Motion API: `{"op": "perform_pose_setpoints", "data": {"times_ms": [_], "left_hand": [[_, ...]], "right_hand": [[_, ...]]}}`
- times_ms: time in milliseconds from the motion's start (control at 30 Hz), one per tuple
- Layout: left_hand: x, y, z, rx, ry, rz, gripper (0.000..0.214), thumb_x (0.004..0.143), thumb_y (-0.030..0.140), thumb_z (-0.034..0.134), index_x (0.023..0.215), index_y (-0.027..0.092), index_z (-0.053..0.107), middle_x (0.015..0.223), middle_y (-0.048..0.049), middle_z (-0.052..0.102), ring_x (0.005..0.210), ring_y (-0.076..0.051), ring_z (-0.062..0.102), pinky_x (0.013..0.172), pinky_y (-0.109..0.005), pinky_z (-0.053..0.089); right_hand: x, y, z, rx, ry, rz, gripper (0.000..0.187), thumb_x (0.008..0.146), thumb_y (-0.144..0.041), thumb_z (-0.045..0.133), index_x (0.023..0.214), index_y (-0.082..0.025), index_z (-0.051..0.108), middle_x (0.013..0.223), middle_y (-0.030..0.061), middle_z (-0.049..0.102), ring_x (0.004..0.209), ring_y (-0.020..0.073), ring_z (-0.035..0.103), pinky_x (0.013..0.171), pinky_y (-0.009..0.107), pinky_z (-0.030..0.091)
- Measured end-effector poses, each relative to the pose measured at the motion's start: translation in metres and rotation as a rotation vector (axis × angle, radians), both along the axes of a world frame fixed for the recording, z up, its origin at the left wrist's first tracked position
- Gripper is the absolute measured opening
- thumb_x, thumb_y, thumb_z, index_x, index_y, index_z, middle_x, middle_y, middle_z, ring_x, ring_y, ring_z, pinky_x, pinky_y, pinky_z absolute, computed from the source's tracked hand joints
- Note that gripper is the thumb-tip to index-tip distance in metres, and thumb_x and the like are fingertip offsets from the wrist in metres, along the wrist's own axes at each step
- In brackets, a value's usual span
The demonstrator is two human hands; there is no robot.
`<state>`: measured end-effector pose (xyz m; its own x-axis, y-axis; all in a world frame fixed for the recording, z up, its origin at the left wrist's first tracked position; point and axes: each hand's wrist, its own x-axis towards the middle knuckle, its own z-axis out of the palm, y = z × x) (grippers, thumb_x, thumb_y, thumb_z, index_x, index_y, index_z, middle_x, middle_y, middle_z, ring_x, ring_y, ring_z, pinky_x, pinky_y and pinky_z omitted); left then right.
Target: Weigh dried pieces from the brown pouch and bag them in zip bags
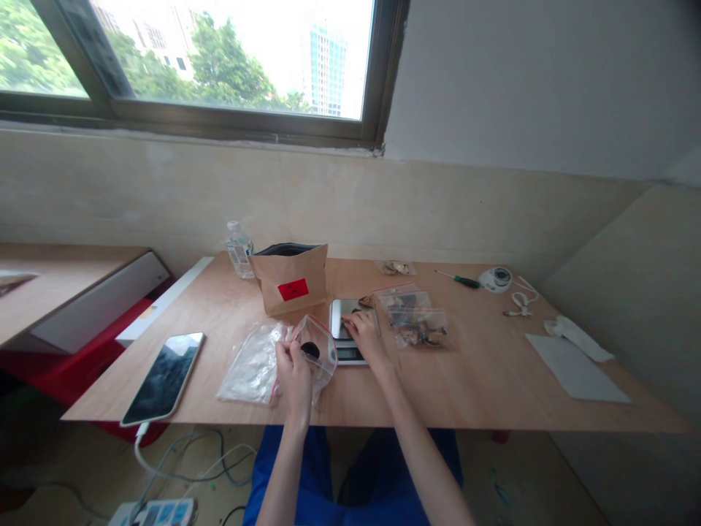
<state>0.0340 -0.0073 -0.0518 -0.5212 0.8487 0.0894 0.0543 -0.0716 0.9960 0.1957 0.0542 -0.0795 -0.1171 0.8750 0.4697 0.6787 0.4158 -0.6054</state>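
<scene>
At the far left of the wooden table (493, 380) a phone (164, 376) lies face up, and next to it sits a heap of empty clear bags (249, 369). The left hand (293, 369) is closed around the red-edged mouth of a small zip bag (323, 351), thumb and fingers pinching it so it stands open above the table edge, with a dark piece (310, 349) inside. Behind it stands a brown paper pouch (290, 281). Just to the right, the right hand (364, 332) rests palm down on the kitchen scale (342, 318), fingers curled onto its plate. Whether they grasp anything cannot be told. Filled bags (419, 325) lie beside the scale, and further right are a screwdriver (457, 279) and a white sheet (575, 369).
</scene>
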Motion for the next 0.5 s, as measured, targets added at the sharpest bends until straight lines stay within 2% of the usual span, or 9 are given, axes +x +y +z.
{"op": "perform_pose_setpoints", "data": {"times_ms": [100,167,233,300,400,500], "left_hand": [[0.001,0.000,0.001,0.003,0.004,-0.007,0.019,0.084,0.038,0.045,0.078,0.021,0.049,0.079,-0.0002,0.057,0.085,-0.019,0.057,0.080,-0.033,0.042],[0.001,-0.001,0.002,-0.009,0.026,-0.010,0.020,0.085,0.039,0.045,0.078,0.021,0.048,0.076,0.0007,0.055,0.080,-0.019,0.056,0.079,-0.033,0.041],[0.002,-0.001,0.003,-0.024,0.056,-0.007,0.021,0.085,0.040,0.045,0.076,0.021,0.046,0.072,0.0019,0.052,0.074,-0.017,0.053,0.075,-0.032,0.041],[0.003,-0.002,0.003,-0.029,0.080,-0.003,0.023,0.086,0.041,0.044,0.073,0.021,0.044,0.068,0.0029,0.049,0.068,-0.016,0.050,0.070,-0.031,0.040],[0.005,-0.002,0.001,-0.005,0.082,-0.008,0.023,0.086,0.041,0.044,0.074,0.021,0.044,0.068,0.0026,0.050,0.067,-0.016,0.050,0.069,-0.030,0.040],[0.008,-0.003,-0.001,0.046,0.052,-0.015,0.023,0.085,0.042,0.045,0.079,0.021,0.048,0.075,0.0002,0.055,0.075,-0.018,0.054,0.072,-0.030,0.042]], "right_hand": [[-0.002,-0.004,0.009,-0.040,0.208,-0.045,0.016,0.084,-0.019,0.053,0.092,-0.018,0.067,0.094,0.0081,0.066,0.093,0.0221,0.055,0.086,0.038,0.045],[-0.006,-0.007,0.020,-0.101,0.444,-0.081,0.017,0.082,-0.026,0.057,0.092,-0.017,0.066,0.094,0.0076,0.067,0.088,0.0200,0.059,0.083,0.036,0.047],[-0.010,-0.011,0.033,-0.181,0.722,-0.083,0.025,0.079,-0.034,0.061,0.096,-0.015,0.064,0.093,0.0076,0.068,0.081,0.0177,0.062,0.079,0.034,0.049],[-0.015,-0.016,0.048,-0.267,0.924,-0.022,0.034,0.076,-0.040,0.064,0.099,-0.015,0.063,0.093,0.0070,0.069,0.077,0.0157,0.064,0.076,0.031,0.051],[-0.021,-0.026,0.068,-0.409,0.928,0.138,0.035,0.074,-0.041,0.066,0.098,-0.016,0.064,0.088,0.0048,0.069,0.074,0.0145,0.064,0.074,0.030,0.052],[-0.026,-0.037,0.080,-0.474,0.712,0.253,0.027,0.076,-0.034,0.065,0.098,-0.018,0.067,0.091,0.0047,0.070,0.078,0.0156,0.065,0.075,0.030,0.052]]}}
